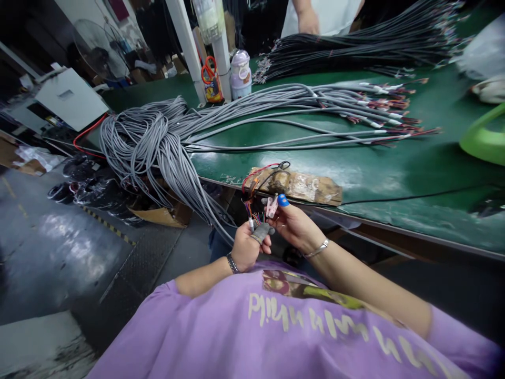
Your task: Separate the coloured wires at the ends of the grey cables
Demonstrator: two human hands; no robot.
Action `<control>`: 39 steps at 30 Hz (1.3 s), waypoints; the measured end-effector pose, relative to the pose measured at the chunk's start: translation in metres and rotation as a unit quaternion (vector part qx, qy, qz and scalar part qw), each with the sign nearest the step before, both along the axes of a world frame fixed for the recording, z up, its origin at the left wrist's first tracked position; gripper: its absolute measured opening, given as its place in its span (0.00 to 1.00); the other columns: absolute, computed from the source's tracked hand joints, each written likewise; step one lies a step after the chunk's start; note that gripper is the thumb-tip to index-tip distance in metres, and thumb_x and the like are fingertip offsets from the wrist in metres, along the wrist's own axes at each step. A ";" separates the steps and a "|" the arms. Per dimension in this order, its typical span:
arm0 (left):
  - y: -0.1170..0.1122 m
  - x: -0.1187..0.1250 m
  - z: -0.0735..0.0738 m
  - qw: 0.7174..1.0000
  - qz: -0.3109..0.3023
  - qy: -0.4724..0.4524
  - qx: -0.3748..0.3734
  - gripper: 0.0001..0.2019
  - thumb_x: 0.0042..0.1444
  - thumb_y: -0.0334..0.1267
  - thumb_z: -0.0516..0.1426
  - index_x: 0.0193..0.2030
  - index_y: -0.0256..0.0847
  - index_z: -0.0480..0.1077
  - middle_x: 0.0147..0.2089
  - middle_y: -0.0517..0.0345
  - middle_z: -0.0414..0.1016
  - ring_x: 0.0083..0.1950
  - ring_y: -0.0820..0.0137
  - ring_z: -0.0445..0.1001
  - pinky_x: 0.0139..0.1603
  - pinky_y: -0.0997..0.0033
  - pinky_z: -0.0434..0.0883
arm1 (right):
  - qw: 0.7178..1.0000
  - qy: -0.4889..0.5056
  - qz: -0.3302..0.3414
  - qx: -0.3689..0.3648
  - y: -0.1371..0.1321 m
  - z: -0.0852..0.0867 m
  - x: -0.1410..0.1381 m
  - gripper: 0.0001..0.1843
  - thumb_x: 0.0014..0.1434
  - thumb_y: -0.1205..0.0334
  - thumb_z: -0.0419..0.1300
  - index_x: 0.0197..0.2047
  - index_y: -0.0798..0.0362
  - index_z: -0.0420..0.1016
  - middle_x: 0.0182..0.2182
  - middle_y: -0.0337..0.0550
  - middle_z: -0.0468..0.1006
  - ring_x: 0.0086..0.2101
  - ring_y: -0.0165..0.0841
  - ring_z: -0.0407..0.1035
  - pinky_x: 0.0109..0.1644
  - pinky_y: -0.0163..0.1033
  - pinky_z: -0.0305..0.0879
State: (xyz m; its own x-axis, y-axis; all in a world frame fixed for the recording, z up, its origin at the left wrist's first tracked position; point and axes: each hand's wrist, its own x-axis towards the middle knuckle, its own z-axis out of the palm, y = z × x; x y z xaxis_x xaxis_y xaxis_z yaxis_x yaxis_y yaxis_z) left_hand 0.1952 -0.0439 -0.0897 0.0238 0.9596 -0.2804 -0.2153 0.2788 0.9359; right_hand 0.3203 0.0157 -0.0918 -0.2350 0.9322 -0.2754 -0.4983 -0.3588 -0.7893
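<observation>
My left hand (246, 246), with grey covers on its fingertips, is closed around the stripped end of a cable. Thin coloured wires (258, 217) fan out above those fingers, and a white sleeve (251, 224) shows near the thumb. Just to the right, my right hand (295, 226), its thumb capped in blue, pinches a small pale pink clip-like piece (271, 207) close to the wire ends. Whether the piece touches the wires is unclear. Behind both hands, a worn taped wooden block (311, 188) lies at the bench edge, with red and black leads on it.
A large bundle of grey cables (145, 137) lies across the green bench (394, 179) and hangs over its front edge. Farther back are black cables (335, 50), a lilac bottle (241, 73) and red-handled scissors (209, 68). A green handle-shaped object (483, 139) is at right. Another person's hand (307, 21) shows behind.
</observation>
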 end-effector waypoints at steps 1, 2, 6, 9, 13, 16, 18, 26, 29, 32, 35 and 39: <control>0.000 0.000 0.000 1.000 0.000 -0.002 0.000 0.25 0.46 0.60 0.63 0.31 0.37 0.65 0.20 0.64 0.69 0.15 0.79 0.65 0.14 0.80 0.56 | 1.000 0.003 0.000 -0.004 0.000 0.000 0.000 0.24 0.47 0.38 0.67 0.31 0.51 0.73 0.26 0.40 0.74 0.28 0.31 0.67 0.32 0.36 0.66; -0.001 -0.001 0.001 1.000 0.000 -0.004 -0.001 0.25 0.46 0.60 0.63 0.31 0.37 0.66 0.20 0.64 0.69 0.15 0.79 0.65 0.14 0.80 0.56 | 1.000 0.007 0.000 -0.011 0.000 0.000 0.000 0.23 0.48 0.38 0.67 0.31 0.51 0.73 0.26 0.40 0.74 0.28 0.31 0.67 0.32 0.36 0.66; -0.004 -0.003 0.000 1.000 0.003 -0.012 -0.007 0.24 0.46 0.58 0.63 0.32 0.37 0.67 0.20 0.65 0.68 0.15 0.79 0.64 0.14 0.80 0.57 | 0.998 0.037 0.009 -0.055 -0.002 0.006 0.001 0.21 0.51 0.40 0.65 0.32 0.51 0.73 0.26 0.39 0.74 0.26 0.30 0.67 0.30 0.34 0.66; -0.009 -0.007 -0.001 1.000 0.002 -0.010 -0.005 0.24 0.46 0.59 0.63 0.32 0.37 0.68 0.20 0.64 0.68 0.15 0.79 0.64 0.15 0.80 0.57 | 0.996 0.045 0.023 -0.071 -0.002 0.011 0.004 0.20 0.54 0.41 0.63 0.34 0.51 0.75 0.28 0.41 0.76 0.27 0.30 0.67 0.30 0.34 0.66; -0.013 -0.010 -0.001 1.000 -0.003 -0.004 0.009 0.24 0.48 0.59 0.62 0.32 0.37 0.69 0.21 0.62 0.70 0.16 0.79 0.65 0.15 0.80 0.59 | 0.997 0.027 0.047 -0.055 0.000 0.012 0.008 0.19 0.56 0.42 0.61 0.35 0.50 0.75 0.31 0.42 0.78 0.28 0.30 0.69 0.30 0.34 0.67; -0.012 -0.011 -0.001 1.000 0.011 -0.004 0.019 0.23 0.48 0.59 0.62 0.32 0.37 0.69 0.21 0.63 0.70 0.16 0.79 0.65 0.15 0.80 0.58 | 0.998 0.009 0.055 -0.030 0.001 0.011 0.009 0.16 0.57 0.45 0.61 0.34 0.50 0.75 0.31 0.43 0.78 0.29 0.31 0.70 0.31 0.34 0.67; -0.010 -0.010 0.000 0.999 0.025 -0.009 0.022 0.23 0.47 0.58 0.63 0.32 0.37 0.68 0.21 0.63 0.70 0.15 0.80 0.64 0.15 0.80 0.56 | 0.998 0.010 0.060 -0.029 0.001 0.011 0.009 0.16 0.57 0.45 0.61 0.34 0.50 0.75 0.31 0.43 0.78 0.29 0.30 0.70 0.30 0.33 0.67; 0.000 -0.008 0.004 0.998 0.054 -0.041 0.017 0.23 0.46 0.56 0.64 0.32 0.37 0.67 0.20 0.65 0.68 0.15 0.80 0.64 0.14 0.81 0.54 | 0.996 -0.016 0.049 -0.078 0.000 0.017 0.010 0.17 0.52 0.46 0.67 0.30 0.51 0.72 0.24 0.37 0.74 0.24 0.27 0.66 0.27 0.31 0.67; 0.002 -0.005 0.007 0.998 0.051 -0.039 0.009 0.23 0.45 0.57 0.64 0.32 0.37 0.66 0.20 0.66 0.68 0.14 0.80 0.64 0.14 0.81 0.53 | 0.997 0.022 0.045 -0.060 0.000 0.013 0.011 0.15 0.52 0.48 0.68 0.32 0.50 0.75 0.27 0.39 0.78 0.28 0.29 0.69 0.32 0.33 0.69; 0.004 -0.002 0.009 0.998 0.048 -0.038 0.004 0.24 0.44 0.57 0.64 0.31 0.37 0.65 0.19 0.66 0.67 0.14 0.80 0.63 0.14 0.81 0.54 | 0.997 0.047 0.032 -0.053 0.001 0.009 0.010 0.13 0.50 0.50 0.69 0.34 0.50 0.78 0.32 0.41 0.81 0.32 0.31 0.72 0.35 0.34 0.69; 0.005 0.000 0.008 0.999 0.045 -0.029 -0.006 0.24 0.44 0.58 0.64 0.30 0.37 0.65 0.19 0.66 0.67 0.14 0.80 0.63 0.14 0.81 0.54 | 0.997 0.053 0.024 -0.043 0.001 0.005 0.009 0.14 0.48 0.51 0.71 0.33 0.50 0.78 0.35 0.42 0.82 0.32 0.32 0.73 0.35 0.35 0.70; 0.004 0.000 0.004 0.999 0.029 -0.013 -0.009 0.24 0.45 0.58 0.63 0.32 0.37 0.65 0.19 0.65 0.67 0.14 0.79 0.64 0.14 0.81 0.56 | 0.997 0.056 0.022 -0.041 0.002 0.004 0.009 0.16 0.45 0.50 0.73 0.33 0.51 0.79 0.34 0.42 0.83 0.31 0.31 0.73 0.34 0.33 0.70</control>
State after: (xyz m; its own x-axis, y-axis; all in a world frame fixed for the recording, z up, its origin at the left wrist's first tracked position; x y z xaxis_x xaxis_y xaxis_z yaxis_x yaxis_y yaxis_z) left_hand 0.1948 -0.0396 -0.0858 -0.0231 0.9544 -0.2976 -0.2563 0.2820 0.9245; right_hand 0.3294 0.0173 -0.0883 -0.3091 0.8957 -0.3197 -0.5638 -0.4433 -0.6969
